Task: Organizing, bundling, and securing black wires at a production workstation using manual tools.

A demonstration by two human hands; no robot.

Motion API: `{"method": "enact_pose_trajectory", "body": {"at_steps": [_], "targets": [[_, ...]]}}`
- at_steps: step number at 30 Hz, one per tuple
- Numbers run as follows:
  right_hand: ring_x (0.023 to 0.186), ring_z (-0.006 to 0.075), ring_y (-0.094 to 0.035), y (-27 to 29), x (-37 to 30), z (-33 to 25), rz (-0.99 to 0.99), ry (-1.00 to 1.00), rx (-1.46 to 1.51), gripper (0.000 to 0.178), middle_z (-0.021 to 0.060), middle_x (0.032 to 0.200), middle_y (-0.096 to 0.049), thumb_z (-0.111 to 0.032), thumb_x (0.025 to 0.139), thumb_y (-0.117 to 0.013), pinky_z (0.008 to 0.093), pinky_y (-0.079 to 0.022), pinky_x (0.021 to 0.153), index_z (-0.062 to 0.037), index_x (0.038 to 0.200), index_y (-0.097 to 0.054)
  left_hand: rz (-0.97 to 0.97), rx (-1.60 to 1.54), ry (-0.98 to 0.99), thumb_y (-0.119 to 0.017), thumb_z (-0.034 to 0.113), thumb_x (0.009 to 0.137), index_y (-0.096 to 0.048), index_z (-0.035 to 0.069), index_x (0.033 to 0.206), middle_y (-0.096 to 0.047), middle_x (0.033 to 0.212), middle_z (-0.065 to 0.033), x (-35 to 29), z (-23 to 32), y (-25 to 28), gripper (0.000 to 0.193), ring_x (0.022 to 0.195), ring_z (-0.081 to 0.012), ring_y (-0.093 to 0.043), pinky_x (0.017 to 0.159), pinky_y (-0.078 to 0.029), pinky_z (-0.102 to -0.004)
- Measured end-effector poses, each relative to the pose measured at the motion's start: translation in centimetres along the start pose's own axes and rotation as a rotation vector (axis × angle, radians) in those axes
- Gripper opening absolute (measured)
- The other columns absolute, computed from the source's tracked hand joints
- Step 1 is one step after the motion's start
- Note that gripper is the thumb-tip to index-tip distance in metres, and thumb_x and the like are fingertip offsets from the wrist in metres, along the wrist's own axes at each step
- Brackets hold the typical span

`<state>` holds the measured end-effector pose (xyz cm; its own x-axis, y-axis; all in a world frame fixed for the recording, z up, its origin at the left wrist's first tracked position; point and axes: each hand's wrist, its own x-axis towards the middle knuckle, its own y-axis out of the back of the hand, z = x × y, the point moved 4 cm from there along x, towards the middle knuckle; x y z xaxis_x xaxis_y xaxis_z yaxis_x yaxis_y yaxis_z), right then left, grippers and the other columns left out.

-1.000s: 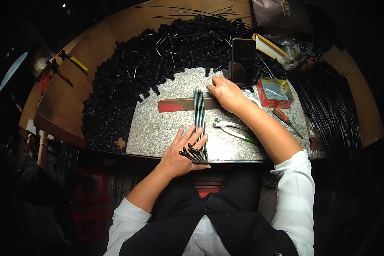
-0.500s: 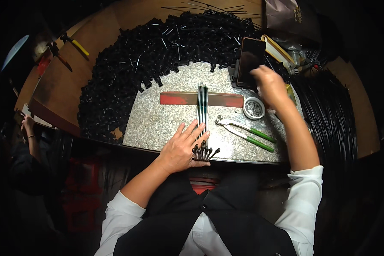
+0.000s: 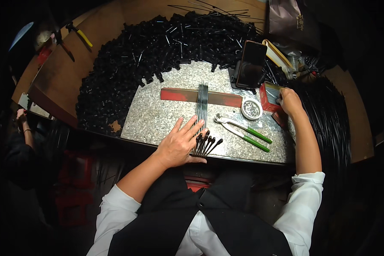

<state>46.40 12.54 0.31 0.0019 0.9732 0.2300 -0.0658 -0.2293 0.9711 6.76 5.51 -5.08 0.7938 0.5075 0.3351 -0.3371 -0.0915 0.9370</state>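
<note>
The left hand (image 3: 179, 145) is lying spread, unclenched, over rods (image 3: 202, 102) crossing the red bar (image 3: 177, 94), seemingly steadying them alone; the right hand (image 3: 291, 103), having passed the phone (image 3: 251, 64), is now touching the red box (image 3: 268, 99), its grip hidden from me.

The bare left hand (image 3: 177, 145) spreads over slender dark rods (image 3: 202, 104); the bare right hand (image 3: 291, 102) is at a red rectangular box (image 3: 269, 98); between them lie green-handled steel pincers (image 3: 249, 129).

Under your left fingers (image 3: 195, 129) lie thin, shiny dark rods (image 3: 203, 100), side by side, far ends extending beyond them, knobbed black ends fanned out nearer you. Left of your right fingers (image 3: 284, 94) sits a small red box (image 3: 268, 99).
</note>
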Motion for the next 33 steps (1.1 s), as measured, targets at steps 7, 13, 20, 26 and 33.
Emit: {"method": "enact_pose_trajectory", "body": {"at_steps": [7,13,20,26,33], "targets": [[0.079,0.0393,-0.06,6.6,-2.6,-5.0,0.276,0.077,0.041,0.015,0.0192,0.077,-0.057,-0.002,0.076,-0.064,0.0434,-0.047,0.068,0.0018,0.084,-0.053,0.131,-0.32,-0.005,-0.074,0.063,0.056,-0.041,0.007,0.136,-0.032,0.146,-0.017,0.8,0.6,4.2,0.103,0.138,-0.0349,-0.024,0.111,-0.016,-0.0549],[0.071,0.0191,-0.065,14.5,-8.3,-15.2,0.176,0.345,0.751,0.019,0.0137,0.083,-0.059,0.012,0.081,-0.054,0.0277,-0.051,0.062,0.0036,0.098,-0.052,0.133,-1.307,-0.118,-0.083,0.044,0.06,-0.047,-0.006,0.129,-0.057,0.124,-0.0178,3.8,2.0,11.1,0.092,0.118,-0.0241,-0.054,0.102,-0.039,-0.0366],[0.07,0.0228,-0.064,19.2,-13.2,-21.2,0.242,0.627,0.684,0.043,0.0147,0.086,-0.061,0.018,0.072,-0.056,0.0302,-0.052,0.059,0.001,0.112,-0.058,0.269,-1.302,-0.119,-0.067,-0.004,0.079,-0.066,-0.004,0.1,-0.069,0.093,-0.0155,4.8,3.8,14.1,0.021,0.091,-0.0204,-0.067,0.081,-0.054,-0.03],[0.062,0.0254,-0.061,19.7,-13.6,-21.8,0.371,0.664,0.45,0.038,0.0135,0.078,-0.06,0.012,0.074,-0.061,0.0335,-0.05,0.052,-0.0007,0.11,-0.06,0.326,-1.277,-0.045,-0.068,0.0,0.08,-0.064,-0.002,0.105,-0.069,0.094,-0.0117,4.3,3.3,13.8,0.025,0.088,-0.0153,-0.067,0.079,-0.055,-0.0262],[0.059,0.0253,-0.061,19.9,-13.6,-22.1,0.382,0.67,0.441,0.036,0.013,0.075,-0.06,0.012,0.072,-0.061,0.0331,-0.049,0.05,0.0005,0.106,-0.061,0.225,-1.433,0.002,-0.068,-0.002,0.079,-0.058,-0.006,0.113,-0.068,0.096,-0.0173,3.3,2.2,12.7,0.036,0.095,-0.023,-0.066,0.083,-0.054,-0.0314]]}}
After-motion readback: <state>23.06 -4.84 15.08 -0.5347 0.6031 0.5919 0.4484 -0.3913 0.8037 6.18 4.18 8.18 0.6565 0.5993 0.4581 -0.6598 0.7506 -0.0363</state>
